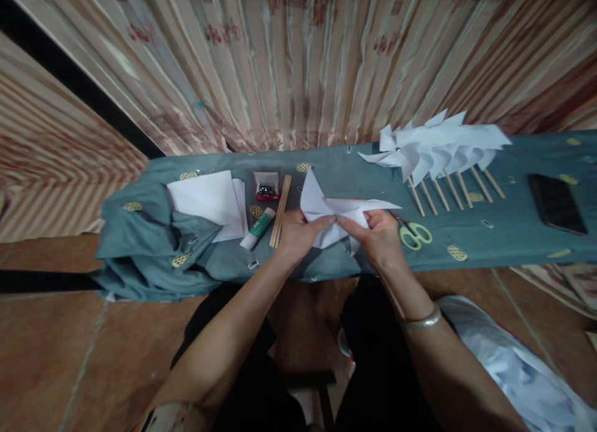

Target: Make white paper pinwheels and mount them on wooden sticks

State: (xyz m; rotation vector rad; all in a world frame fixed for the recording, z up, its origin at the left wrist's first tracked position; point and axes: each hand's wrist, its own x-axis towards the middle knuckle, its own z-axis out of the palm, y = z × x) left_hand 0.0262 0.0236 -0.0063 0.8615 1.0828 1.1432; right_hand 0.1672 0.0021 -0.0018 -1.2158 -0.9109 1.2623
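Between my hands is a white paper pinwheel [315,193], its blades spread out and its middle under my two thumbs. My left hand [301,233] grips its left side, thumb pressed on the centre. On the right side my right hand [377,234] pinches the paper, its thumb meeting the left one. The fingers beneath the paper are hidden. Left of my left hand lie several thin wooden sticks [280,211], a green and white glue stick [258,229] and a small open box of metal pins [267,186]. Green-handled scissors [415,235] lie just right of my right hand.
A stack of white paper [205,196] lies at the left, partly under a fold of the teal cloth [140,233]. Several pinwheels on sticks [433,152] lie overlapped at the back right. A dark phone [556,203] is at the far right. A striped curtain [298,65] hangs behind the table.
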